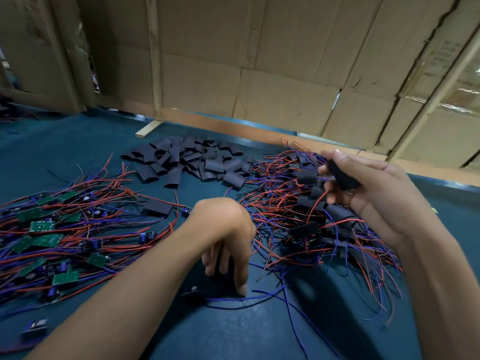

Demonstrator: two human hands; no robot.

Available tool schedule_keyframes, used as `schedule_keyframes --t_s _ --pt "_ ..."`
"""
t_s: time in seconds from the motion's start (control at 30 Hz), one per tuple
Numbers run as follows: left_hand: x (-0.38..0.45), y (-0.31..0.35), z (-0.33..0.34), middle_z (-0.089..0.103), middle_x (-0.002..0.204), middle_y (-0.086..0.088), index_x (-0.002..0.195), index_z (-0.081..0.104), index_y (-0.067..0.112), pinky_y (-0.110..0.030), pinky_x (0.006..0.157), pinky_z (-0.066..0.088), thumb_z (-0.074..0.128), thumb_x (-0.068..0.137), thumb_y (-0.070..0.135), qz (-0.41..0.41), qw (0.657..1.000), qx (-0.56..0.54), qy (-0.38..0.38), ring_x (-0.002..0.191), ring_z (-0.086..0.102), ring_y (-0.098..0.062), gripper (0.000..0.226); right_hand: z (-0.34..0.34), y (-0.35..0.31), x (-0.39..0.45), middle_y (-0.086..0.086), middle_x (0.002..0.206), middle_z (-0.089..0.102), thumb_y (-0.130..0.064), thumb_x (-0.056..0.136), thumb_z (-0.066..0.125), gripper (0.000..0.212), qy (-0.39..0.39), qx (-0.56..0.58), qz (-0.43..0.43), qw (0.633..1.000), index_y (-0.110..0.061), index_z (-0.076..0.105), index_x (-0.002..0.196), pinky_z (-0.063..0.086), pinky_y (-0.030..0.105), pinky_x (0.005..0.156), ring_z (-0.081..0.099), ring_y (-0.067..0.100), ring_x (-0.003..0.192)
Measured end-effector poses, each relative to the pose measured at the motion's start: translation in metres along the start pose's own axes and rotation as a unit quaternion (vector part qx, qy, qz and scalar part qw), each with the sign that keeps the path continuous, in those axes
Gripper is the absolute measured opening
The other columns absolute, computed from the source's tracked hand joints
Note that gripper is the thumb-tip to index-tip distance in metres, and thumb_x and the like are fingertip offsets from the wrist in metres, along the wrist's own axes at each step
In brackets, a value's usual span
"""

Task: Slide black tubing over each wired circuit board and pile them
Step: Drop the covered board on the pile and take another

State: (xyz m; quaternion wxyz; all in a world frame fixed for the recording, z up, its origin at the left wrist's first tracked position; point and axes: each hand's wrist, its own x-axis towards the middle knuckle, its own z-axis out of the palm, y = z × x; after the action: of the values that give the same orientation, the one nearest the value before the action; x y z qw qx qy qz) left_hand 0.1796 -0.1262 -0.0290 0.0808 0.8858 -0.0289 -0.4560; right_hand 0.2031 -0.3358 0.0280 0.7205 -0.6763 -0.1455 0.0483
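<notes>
While the right hand (374, 188) pinches a black tubing piece (342, 176) above the finished pile (311, 214) toward the tabletop's right edge, the left hand (226, 237), fingers curled, reaches down onto a wired board (197, 288) near the front edge; best to gather the wires first, then sleeve.

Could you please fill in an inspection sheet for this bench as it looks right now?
Surface: teal mat.
Job's things: loose black tubing pieces heaped at the back; bare green boards with wires piled left; sleeved boards piled right.
Clutter: wooden strip at the back.
Grippers: left hand reaches down to something dark on the mat; right hand pinches a tubing piece.
Cables: red and blue wires tangled across both piles.
Surroundings: cardboard wall behind.
</notes>
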Motion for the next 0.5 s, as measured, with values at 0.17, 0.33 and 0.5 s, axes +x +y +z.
schedule_keyframes --t_s 0.17,0.33,0.5 --pt "0.005 0.02 0.004 0.062 0.047 0.008 0.063 0.064 0.016 -0.029 0.071 0.057 0.084 0.078 0.04 -0.013 0.992 0.072 0.102 0.041 0.059 -0.012 0.035 -0.007 -0.006 0.0 0.011 0.091 0.068 -0.022 0.098 0.06 0.025 0.024 -0.015 -0.003 1.0 -0.004 0.073 0.109 0.048 0.033 0.06 0.059 0.018 0.067" --pt "0.008 0.01 -0.002 0.065 0.055 0.003 0.072 0.069 0.015 -0.031 0.067 0.062 0.08 0.078 0.027 0.016 0.992 0.057 0.11 0.055 0.065 -0.016 0.017 -0.004 -0.008 0.0 0.008 0.086 0.064 -0.027 0.104 0.052 0.028 0.05 -0.017 0.001 0.999 -0.006 0.071 0.107 0.05 0.032 0.056 0.056 0.017 0.061" --pt "-0.004 -0.007 -0.021 0.065 0.064 0.008 0.08 0.069 0.02 -0.02 0.048 0.05 0.077 0.081 0.028 0.119 0.977 -0.059 0.165 0.053 0.063 -0.008 0.011 -0.002 -0.01 -0.001 0.003 0.077 0.048 -0.032 0.105 0.049 0.034 0.048 -0.013 0.022 0.998 -0.006 0.071 0.108 0.046 0.03 0.048 0.045 0.016 0.059"
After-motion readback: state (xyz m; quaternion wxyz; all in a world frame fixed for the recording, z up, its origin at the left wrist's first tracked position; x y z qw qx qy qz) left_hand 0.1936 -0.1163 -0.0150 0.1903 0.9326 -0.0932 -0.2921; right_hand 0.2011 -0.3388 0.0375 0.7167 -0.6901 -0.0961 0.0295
